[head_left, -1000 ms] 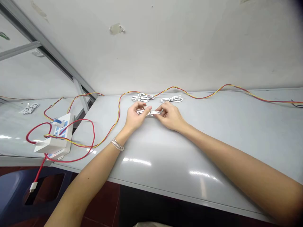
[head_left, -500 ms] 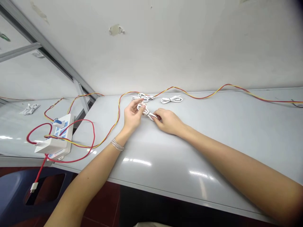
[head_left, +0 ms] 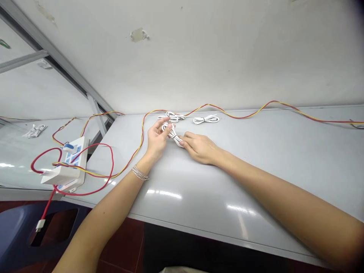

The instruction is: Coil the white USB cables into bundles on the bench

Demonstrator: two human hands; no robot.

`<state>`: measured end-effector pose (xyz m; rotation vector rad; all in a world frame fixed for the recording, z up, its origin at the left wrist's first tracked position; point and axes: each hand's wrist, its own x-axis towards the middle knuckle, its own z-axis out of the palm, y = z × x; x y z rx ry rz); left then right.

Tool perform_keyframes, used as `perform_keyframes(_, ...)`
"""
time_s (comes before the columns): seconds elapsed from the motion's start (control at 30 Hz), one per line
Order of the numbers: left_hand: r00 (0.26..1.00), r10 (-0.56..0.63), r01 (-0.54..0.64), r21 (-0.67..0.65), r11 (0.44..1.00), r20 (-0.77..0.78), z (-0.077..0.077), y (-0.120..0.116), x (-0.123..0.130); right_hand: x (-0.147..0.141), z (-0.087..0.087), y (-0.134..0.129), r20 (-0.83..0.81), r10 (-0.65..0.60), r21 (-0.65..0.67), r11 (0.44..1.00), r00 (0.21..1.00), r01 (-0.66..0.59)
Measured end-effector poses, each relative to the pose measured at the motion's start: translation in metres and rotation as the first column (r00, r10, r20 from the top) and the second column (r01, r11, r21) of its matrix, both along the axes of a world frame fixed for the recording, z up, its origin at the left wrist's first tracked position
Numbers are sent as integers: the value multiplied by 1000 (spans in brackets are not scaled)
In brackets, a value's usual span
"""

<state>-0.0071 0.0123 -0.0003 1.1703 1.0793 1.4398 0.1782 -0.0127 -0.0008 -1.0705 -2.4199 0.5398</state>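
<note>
So the cable (head_left: 171,132) is up in the middle, a white coil with a dark tie round its waist, slanting between 2 bare hands. The left hand (head_left: 156,143) has its upper loops between thumb and fingers, other fingers loosely curled. The right hand (head_left: 203,148) is narrowed to a pinch on the lower end. Can't tell if the coil touches the table (head_left: 241,178) underneath.

Step-wise, I'd call this 2-handed handling of a tied coil, with the tie on. Any move from here calls for light fingers imo: keep the loops together and don't drag the tie off the middle. Letting go on 1 side would leave the other pinch carrying it, and loose loops could flop.

Just behind the left fingers is a white pile (head_left: 176,117), partly hidden so I can't count the coils. 1 more coil (head_left: 206,119) sits right of it, near the red-yellow wire (head_left: 250,115). Power strip (head_left: 83,151) is well off left.
</note>
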Motion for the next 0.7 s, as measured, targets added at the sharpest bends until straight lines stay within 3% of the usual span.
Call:
perform_keyframes(0.2, 995, -82, 87, -81, 993, 56, 5, -4, 2, -4, -3, -1, 10, -43, -20, 999, 999, 43)
perform_keyframes(0.47, 990, -139, 139, -3, 990, 17, 1, -6, 6, -3, -12, 6, -159, -105, -77, 993, 982, 94)
perform_keyframes(0.7, 983, -176, 178, 44, 983, -52, -1, -6, 4, -3, -10, 9, -211, -143, -122, 985, 967, 119)
